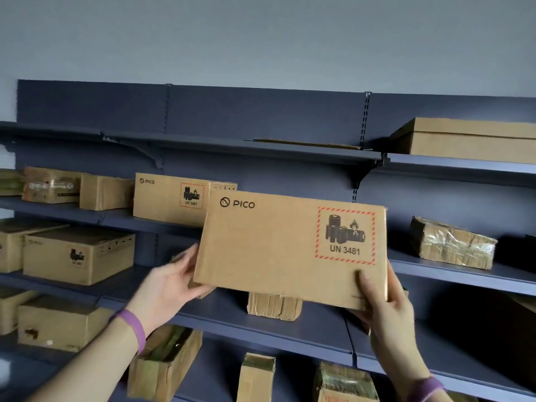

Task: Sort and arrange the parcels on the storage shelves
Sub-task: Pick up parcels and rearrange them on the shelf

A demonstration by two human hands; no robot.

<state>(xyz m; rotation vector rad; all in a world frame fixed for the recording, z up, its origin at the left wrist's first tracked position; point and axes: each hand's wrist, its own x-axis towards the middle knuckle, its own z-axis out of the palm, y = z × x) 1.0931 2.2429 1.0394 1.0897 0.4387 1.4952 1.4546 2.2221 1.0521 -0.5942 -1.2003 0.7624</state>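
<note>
A brown PICO carton [278, 245] with a red UN 3481 battery label is held up in front of the blue shelves [261, 150]. My left hand [171, 281] grips its lower left edge. My right hand [387, 310] grips its lower right corner, thumb on the front face. A second, matching PICO carton [166, 200] stands on the shelf behind, just left of the held one and partly hidden by it.
Several taped and plain cartons sit on the left shelves [78, 255]. A wrapped parcel [452, 246] lies on the right shelf, a large box [467, 139] on the top right. A small parcel [274, 307] sits below the held carton. A flat cardboard sheet [307, 143] lies on the top shelf.
</note>
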